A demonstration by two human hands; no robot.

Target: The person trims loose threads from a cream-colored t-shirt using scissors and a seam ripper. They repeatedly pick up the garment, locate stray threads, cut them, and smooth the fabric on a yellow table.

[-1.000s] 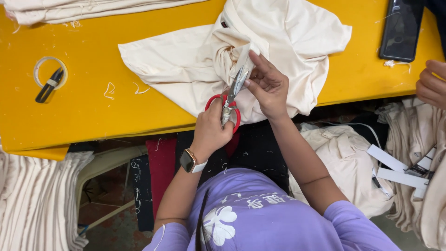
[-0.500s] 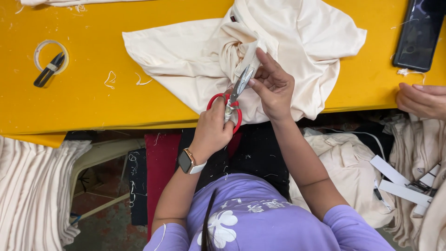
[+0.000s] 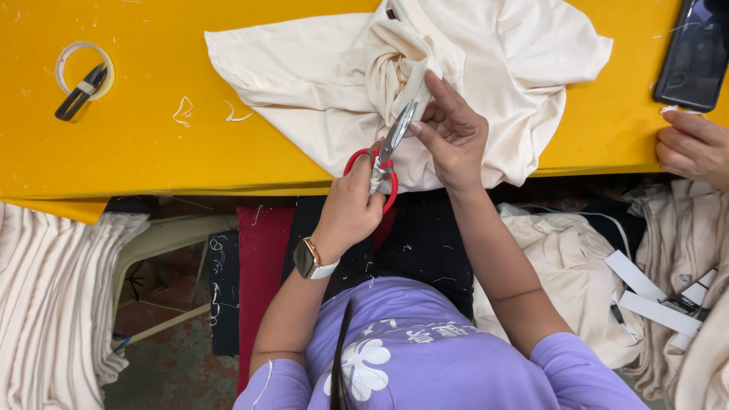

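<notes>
Item 1, nearest: our left wrist carries a watch (image 3: 307,258) with a pale strap.

Item 2: our left hand (image 3: 353,209) is closed through the red loops of the scissors (image 3: 386,156). The blades are nearly together and point up and away toward the cloth. We judge the grip is kept low at the table edge so that the tips meet the work at a slant.

Item 3: our right hand (image 3: 456,140) pinches a cream fabric strip (image 3: 414,85). It holds the strip raised and taut against the blade tips, which probably keeps the edge steady for trimming.

Item 4: the strip rises from a cream garment (image 3: 493,61), bunched at its middle and spread over the yellow table (image 3: 152,152). The garment overhangs the near edge of the table.

Item 5, to the sides, below the table: a folded cream stack (image 3: 45,304) lies at left. A loose cream pile (image 3: 562,273) with white bands (image 3: 645,292) lies at right.

Item 6, farther: thread snips (image 3: 76,93) lie across a tape ring (image 3: 85,64) at far left, well apart from us. A dark phone (image 3: 695,53) lies at far right, and just below it another person's hand (image 3: 695,148) rests at the table edge.
</notes>
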